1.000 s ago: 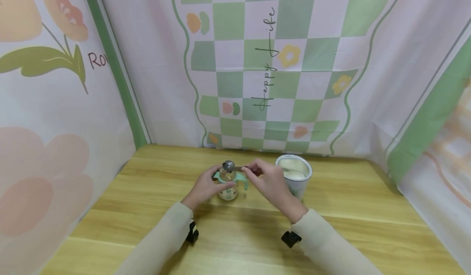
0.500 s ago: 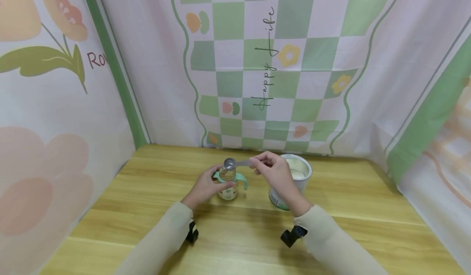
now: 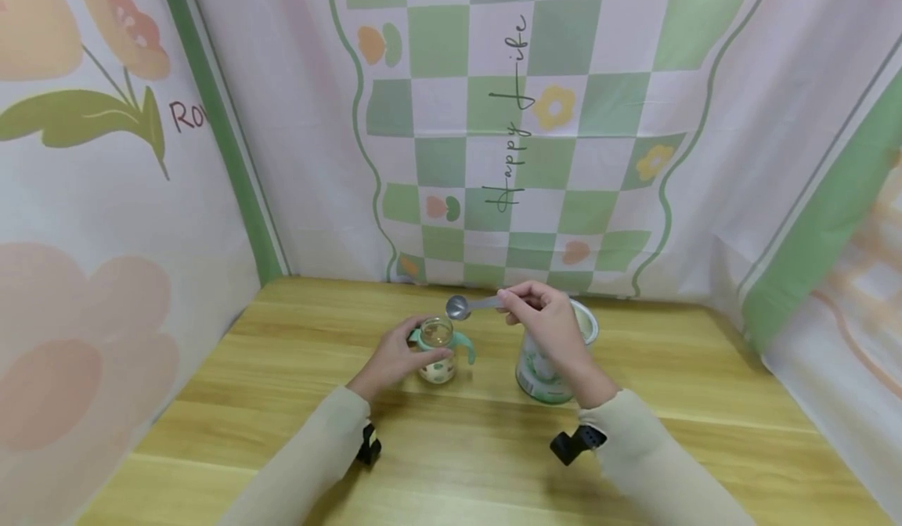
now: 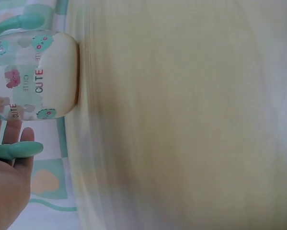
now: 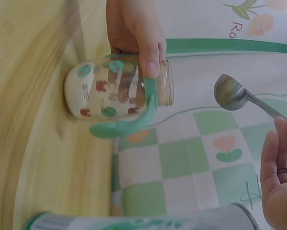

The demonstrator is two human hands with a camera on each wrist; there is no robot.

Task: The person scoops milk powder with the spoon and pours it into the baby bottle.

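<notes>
A clear baby bottle (image 3: 438, 365) with green handles and cartoon prints stands upright on the table, its mouth uncapped. Pale powder lies in its lower part, seen in the left wrist view on the bottle (image 4: 62, 76). My left hand (image 3: 396, 358) grips it from the left, thumb in front. My right hand (image 3: 546, 318) pinches the handle of a metal measuring spoon (image 3: 458, 308); its bowl is up and right of the bottle mouth. In the right wrist view the spoon bowl (image 5: 231, 92) looks empty. The milk powder can (image 3: 543, 373) stands open beneath my right hand, partly hidden by it.
The wooden table (image 3: 451, 448) meets a checkered curtain (image 3: 550, 158) right behind the bottle and can. More printed cloth (image 3: 106, 275) hangs at the left side. A black strap (image 3: 578, 444) is on the right wrist.
My right hand has lifted the measuring spoon off the bottle mouth and moved it right, across the can's opening. My left hand and the bottle have stayed in place.
</notes>
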